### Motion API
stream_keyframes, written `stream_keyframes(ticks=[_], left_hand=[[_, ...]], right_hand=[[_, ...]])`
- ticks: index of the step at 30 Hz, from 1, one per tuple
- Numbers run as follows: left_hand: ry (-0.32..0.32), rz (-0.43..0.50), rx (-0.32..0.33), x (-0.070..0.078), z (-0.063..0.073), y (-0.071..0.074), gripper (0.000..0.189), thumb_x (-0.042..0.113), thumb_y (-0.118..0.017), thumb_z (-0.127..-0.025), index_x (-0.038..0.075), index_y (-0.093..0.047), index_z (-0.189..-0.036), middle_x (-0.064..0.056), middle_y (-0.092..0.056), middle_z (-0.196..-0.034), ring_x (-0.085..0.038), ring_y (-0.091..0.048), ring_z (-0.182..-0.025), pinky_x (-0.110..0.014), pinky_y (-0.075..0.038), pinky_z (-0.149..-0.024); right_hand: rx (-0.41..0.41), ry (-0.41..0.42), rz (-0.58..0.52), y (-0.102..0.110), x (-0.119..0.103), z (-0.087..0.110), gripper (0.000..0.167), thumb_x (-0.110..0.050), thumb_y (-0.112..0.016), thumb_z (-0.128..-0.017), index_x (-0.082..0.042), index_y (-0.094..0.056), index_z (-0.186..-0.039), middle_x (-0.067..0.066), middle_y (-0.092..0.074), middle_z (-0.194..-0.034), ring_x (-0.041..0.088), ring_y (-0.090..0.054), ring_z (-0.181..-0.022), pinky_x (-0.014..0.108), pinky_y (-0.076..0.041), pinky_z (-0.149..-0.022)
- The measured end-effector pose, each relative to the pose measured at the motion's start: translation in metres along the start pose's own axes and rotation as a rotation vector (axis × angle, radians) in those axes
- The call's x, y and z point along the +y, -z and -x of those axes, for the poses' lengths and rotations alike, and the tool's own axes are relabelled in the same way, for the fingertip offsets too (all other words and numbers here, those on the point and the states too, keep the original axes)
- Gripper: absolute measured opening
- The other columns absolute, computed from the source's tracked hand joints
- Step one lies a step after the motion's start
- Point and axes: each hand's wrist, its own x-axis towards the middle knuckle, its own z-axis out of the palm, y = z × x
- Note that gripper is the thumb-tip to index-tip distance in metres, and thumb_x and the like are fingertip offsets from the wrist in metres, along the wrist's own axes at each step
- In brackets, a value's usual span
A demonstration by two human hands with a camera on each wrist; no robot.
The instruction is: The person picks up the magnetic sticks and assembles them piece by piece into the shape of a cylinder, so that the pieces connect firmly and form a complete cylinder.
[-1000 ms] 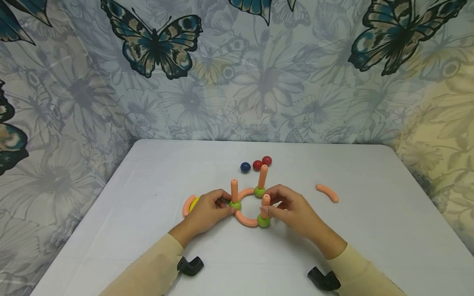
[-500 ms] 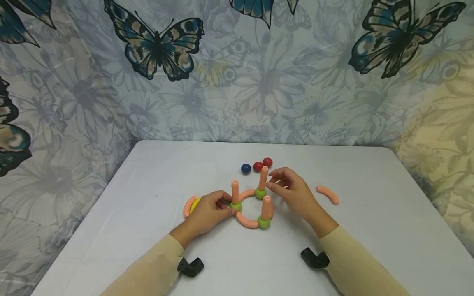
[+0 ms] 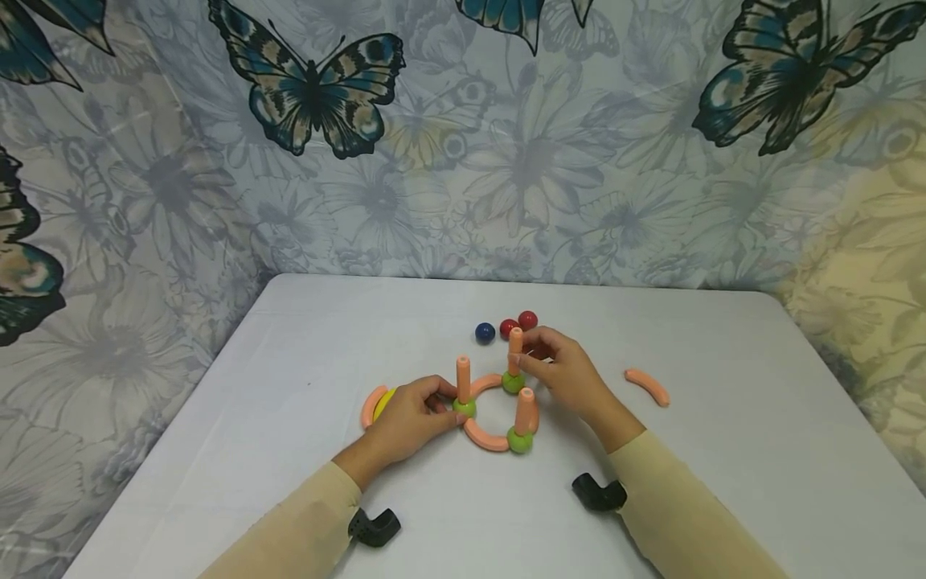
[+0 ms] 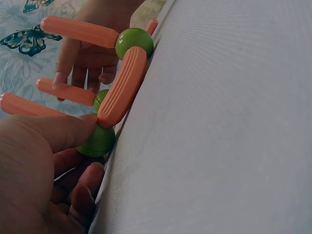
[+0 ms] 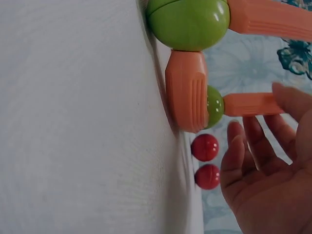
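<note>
On the white table lies a ring of curved orange sticks (image 3: 486, 437) joined by green balls (image 3: 519, 440), with three orange rods standing up from the balls. My left hand (image 3: 415, 414) pinches the left green ball (image 4: 97, 141) between thumb and fingers, under its upright rod (image 3: 463, 379). My right hand (image 3: 560, 366) has thumb and fingertips on the far upright rod (image 5: 251, 104), near its top. The near rod (image 3: 524, 412) stands untouched on its own green ball, with a curved stick (image 5: 187, 92) running from that ball towards the far side.
Behind the ring lie a blue ball (image 3: 485, 333) and two red balls (image 5: 204, 147). A loose curved orange stick (image 3: 647, 387) is off to the right. Left of my left hand, partly hidden, are a yellow piece (image 3: 383, 402) and another curved orange stick (image 3: 371, 404).
My right hand has left the near upright rod and moved away from me to grip the far one. My left hand stays on the left green ball.
</note>
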Motion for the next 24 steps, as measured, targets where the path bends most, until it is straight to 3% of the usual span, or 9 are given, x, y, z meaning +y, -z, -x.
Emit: stream_keyframes(ticks=[4, 8, 14, 19, 24], left_hand=[[0.002, -0.002, -0.002, 0.000, 0.000, -0.001, 0.026, 0.026, -0.086, -0.097, 0.015, -0.076, -0.118, 0.004, -0.068, -0.094, -0.018, -0.063, -0.084, -0.031, -0.051, -0.070], [-0.004, -0.001, 0.000, 0.000, 0.000, -0.001, 0.027, 0.025, -0.086, -0.097, 0.016, -0.075, -0.120, 0.006, -0.069, -0.098, -0.017, -0.064, -0.086, -0.031, -0.052, -0.070], [-0.046, -0.008, 0.019, 0.001, -0.001, -0.001, 0.030, 0.024, -0.087, -0.096, 0.019, -0.075, -0.123, 0.011, -0.070, -0.110, -0.015, -0.065, -0.091, -0.032, -0.054, -0.076], [-0.078, 0.010, 0.024, 0.001, -0.002, 0.000, 0.028, 0.020, -0.088, -0.096, 0.019, -0.077, -0.121, 0.010, -0.070, -0.112, -0.016, -0.064, -0.091, -0.032, -0.055, -0.078], [-0.088, 0.012, 0.034, -0.001, -0.002, 0.000, 0.024, 0.020, -0.087, -0.096, 0.017, -0.079, -0.118, 0.009, -0.070, -0.110, -0.016, -0.064, -0.090, -0.031, -0.054, -0.079]], right_hand=[[0.004, 0.017, -0.071, 0.006, 0.005, 0.000, 0.034, -0.034, -0.071, -0.109, -0.010, -0.068, -0.133, 0.007, -0.069, -0.120, 0.029, -0.063, -0.107, 0.039, -0.055, -0.082], [0.060, 0.015, -0.123, 0.017, 0.009, -0.006, 0.048, -0.044, -0.062, -0.113, -0.003, -0.062, -0.138, 0.013, -0.067, -0.125, 0.030, -0.066, -0.110, 0.039, -0.055, -0.088], [0.128, -0.068, -0.124, 0.029, 0.021, -0.028, 0.054, -0.043, -0.067, -0.110, -0.002, -0.059, -0.144, 0.013, -0.062, -0.135, 0.034, -0.062, -0.115, 0.042, -0.055, -0.091], [0.094, -0.124, -0.111, 0.028, 0.035, -0.050, 0.055, -0.037, -0.072, -0.108, -0.005, -0.056, -0.150, 0.014, -0.057, -0.146, 0.033, -0.059, -0.121, 0.044, -0.053, -0.093], [0.012, -0.105, -0.049, 0.024, 0.046, -0.066, 0.059, -0.032, -0.076, -0.106, -0.008, -0.055, -0.156, 0.015, -0.053, -0.154, 0.034, -0.057, -0.131, 0.044, -0.052, -0.093]])
